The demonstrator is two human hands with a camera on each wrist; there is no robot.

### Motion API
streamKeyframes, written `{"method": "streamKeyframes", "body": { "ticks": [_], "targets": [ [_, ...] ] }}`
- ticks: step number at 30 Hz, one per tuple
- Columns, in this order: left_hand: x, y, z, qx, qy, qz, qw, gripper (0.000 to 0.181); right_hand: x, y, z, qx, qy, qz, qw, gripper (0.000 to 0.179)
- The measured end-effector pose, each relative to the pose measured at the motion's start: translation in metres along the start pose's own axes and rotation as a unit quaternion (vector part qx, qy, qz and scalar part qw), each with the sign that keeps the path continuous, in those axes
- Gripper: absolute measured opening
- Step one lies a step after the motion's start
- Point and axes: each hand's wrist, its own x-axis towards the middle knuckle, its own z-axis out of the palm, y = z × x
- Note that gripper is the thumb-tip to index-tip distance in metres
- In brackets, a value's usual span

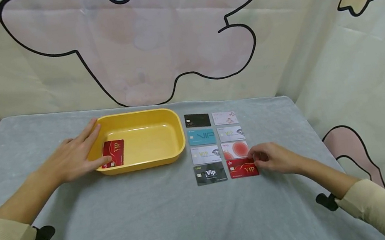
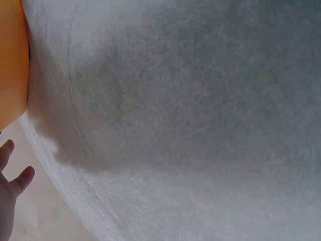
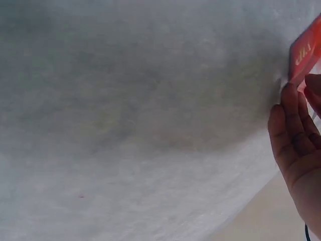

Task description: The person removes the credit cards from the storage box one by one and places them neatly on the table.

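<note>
My left hand [image 1: 75, 155] rests on the left end of a yellow tray [image 1: 146, 164], fingers stretched along its rim and thumb reaching over the near left corner. Inside the tray lies a red VIP card [image 1: 117, 152], its lower left partly covered by that thumb. My right hand [image 1: 274, 158] is at the right edge of another red VIP card [image 1: 240, 169], which lies on the cloth. Its fingertips are bent towards that card's upper right corner and a white card with red circles [image 1: 235, 150] just above. The right wrist view shows the thumb apart from the fingers.
Beside the tray, cards lie in two columns: among them a black card [image 1: 197, 120], a teal card [image 1: 201, 136] and a dark grey Vip card [image 1: 210, 174]. A grey cloth [image 1: 149, 227] covers the table. Behind it hangs a printed curtain [image 1: 166, 48].
</note>
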Motion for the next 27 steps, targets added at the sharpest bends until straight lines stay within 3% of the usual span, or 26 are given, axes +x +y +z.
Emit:
{"method": "streamKeyframes", "body": {
  "ticks": [8, 15, 21, 27],
  "targets": [
    [0.001, 0.0, -0.001, 0.002, -0.002, 0.001, 1.0, 0.1, 0.03, -0.027, -0.014, -0.024, 0.042, -0.012, 0.9988, 0.024],
    [0.0, 0.001, 0.0, -0.002, -0.001, 0.003, 1.0, 0.101, 0.071, -0.072, -0.035, -0.009, 0.066, -0.063, 0.9958, 0.024],
    [0.002, 0.001, -0.001, 0.001, 0.002, 0.004, 1.0, 0.1, 0.106, -0.107, -0.046, 0.031, 0.063, -0.097, 0.9928, 0.03],
    [0.001, -0.002, 0.0, -0.004, 0.001, -0.002, 1.0, 0.102, 0.137, -0.13, -0.041, 0.068, 0.044, -0.11, 0.9906, 0.04]
  ]
}}
